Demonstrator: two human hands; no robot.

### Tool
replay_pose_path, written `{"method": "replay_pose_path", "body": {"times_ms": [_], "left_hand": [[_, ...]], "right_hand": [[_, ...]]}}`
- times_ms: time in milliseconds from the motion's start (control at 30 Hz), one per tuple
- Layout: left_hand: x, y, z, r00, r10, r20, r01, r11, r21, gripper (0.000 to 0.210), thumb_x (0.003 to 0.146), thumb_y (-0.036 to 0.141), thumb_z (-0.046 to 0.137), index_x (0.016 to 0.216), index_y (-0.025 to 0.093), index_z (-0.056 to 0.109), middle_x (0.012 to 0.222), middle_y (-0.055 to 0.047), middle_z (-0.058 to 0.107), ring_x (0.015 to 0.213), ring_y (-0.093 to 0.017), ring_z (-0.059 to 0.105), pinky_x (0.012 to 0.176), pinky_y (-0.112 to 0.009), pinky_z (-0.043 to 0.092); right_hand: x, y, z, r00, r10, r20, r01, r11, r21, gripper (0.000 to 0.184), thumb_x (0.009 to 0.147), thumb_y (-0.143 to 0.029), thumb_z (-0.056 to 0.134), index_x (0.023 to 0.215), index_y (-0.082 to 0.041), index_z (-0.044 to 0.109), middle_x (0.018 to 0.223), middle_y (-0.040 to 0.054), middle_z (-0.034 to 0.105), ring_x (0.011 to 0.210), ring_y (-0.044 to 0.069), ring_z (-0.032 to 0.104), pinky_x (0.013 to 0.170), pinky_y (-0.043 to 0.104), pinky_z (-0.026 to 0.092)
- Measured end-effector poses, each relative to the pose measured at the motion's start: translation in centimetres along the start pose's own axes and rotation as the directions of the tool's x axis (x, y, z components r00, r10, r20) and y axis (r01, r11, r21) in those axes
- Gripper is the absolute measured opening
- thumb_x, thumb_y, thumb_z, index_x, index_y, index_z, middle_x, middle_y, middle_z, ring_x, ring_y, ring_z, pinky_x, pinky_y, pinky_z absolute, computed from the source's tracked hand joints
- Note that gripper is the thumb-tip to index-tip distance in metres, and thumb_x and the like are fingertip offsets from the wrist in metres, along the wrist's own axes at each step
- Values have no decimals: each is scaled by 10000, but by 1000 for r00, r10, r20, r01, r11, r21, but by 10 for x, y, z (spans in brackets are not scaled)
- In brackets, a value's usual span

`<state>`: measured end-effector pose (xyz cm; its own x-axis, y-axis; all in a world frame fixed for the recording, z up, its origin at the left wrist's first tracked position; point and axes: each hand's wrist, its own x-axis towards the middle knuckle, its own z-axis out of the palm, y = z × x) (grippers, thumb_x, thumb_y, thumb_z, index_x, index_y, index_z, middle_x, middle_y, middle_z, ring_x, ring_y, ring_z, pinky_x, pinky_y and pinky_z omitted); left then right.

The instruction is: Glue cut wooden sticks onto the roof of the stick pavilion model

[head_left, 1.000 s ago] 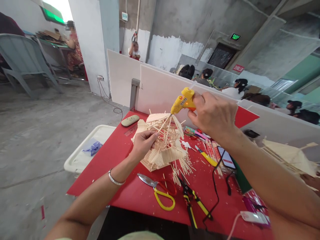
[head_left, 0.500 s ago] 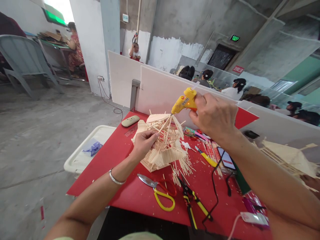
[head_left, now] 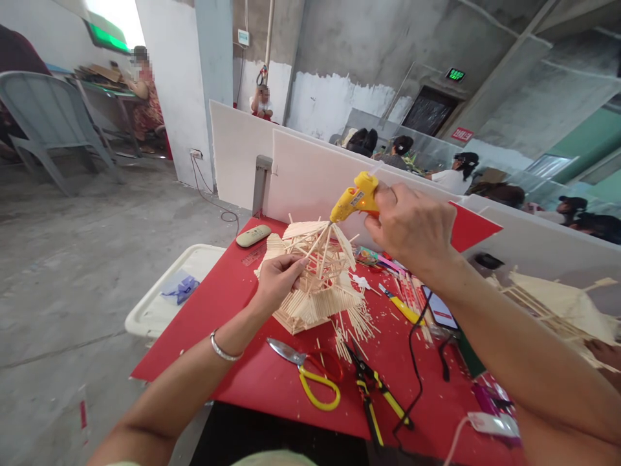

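A pavilion-like model built of thin wooden sticks (head_left: 315, 304) stands on the red tabletop (head_left: 233, 382). My right hand (head_left: 412, 223) is wrapped round a yellow hot glue gun (head_left: 353, 197), its small light glowing orange. The gun points down and left, with its nozzle at the peak of the model's roof. At the roof's near left side, my left hand (head_left: 281, 278) pinches a thin wooden stick (head_left: 316, 244) that slants up toward the peak. Whether the nozzle touches the wood I cannot tell.
Scissors (head_left: 308, 372) and black-and-yellow pliers (head_left: 371, 388) lie near the front edge. Loose sticks (head_left: 356, 317), a yellow-handled cutter (head_left: 402, 304) and a phone (head_left: 439, 307) lie to the right. A black cord (head_left: 412, 369) crosses there. White panels (head_left: 310, 168) stand behind.
My right hand and the glue gun have shifted very slightly left and down, the nozzle staying at the roof peak. My left hand stays almost in place on the stick.
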<state>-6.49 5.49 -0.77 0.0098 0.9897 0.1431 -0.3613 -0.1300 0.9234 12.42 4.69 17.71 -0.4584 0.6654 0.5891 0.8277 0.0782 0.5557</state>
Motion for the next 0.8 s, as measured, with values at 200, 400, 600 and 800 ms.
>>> {"method": "replay_pose_path", "body": {"times_ms": [200, 400, 600, 800], "left_hand": [[-10, -6, -10, 992, 46, -116, -54, 997, -63, 312, 771, 448, 781, 778, 140, 732, 562, 13, 580, 412, -54, 457, 378, -183, 351], [-15, -7, -11, 997, -6, -83, 1, 999, -53, 351, 758, 473, 793, 735, 134, 707, 583, 11, 586, 410, -50, 463, 367, -182, 357], [-15, -6, -8, 997, -17, -74, 11, 997, -74, 358, 750, 474, 800, 752, 129, 704, 592, 11, 591, 397, -47, 470, 358, -175, 353], [-14, -10, -6, 998, 0, -70, -6, 996, -84, 370, 760, 484, 792, 743, 127, 699, 584, 17, 581, 394, -44, 465, 362, -174, 353]], "right_hand": [[-9, -12, -2, 1000, 10, 12, -11, 996, 89, 355, 906, -385, 504, 1168, -175, 623, 904, 91, 685, 705, 196, 559, 575, 330, 161], [-17, -29, 1, 995, -94, 36, 89, 989, 115, 367, 906, -337, 512, 1217, -168, 609, 916, 86, 696, 717, 193, 579, 569, 327, 169], [-20, -32, 7, 992, -124, 4, 123, 988, 95, 370, 906, -312, 515, 1225, -153, 615, 863, 67, 680, 687, 181, 563, 573, 330, 173], [-22, -32, 8, 990, -137, -21, 138, 987, 83, 385, 898, -315, 549, 1242, -150, 604, 857, 62, 676, 679, 176, 550, 573, 331, 168]]}}
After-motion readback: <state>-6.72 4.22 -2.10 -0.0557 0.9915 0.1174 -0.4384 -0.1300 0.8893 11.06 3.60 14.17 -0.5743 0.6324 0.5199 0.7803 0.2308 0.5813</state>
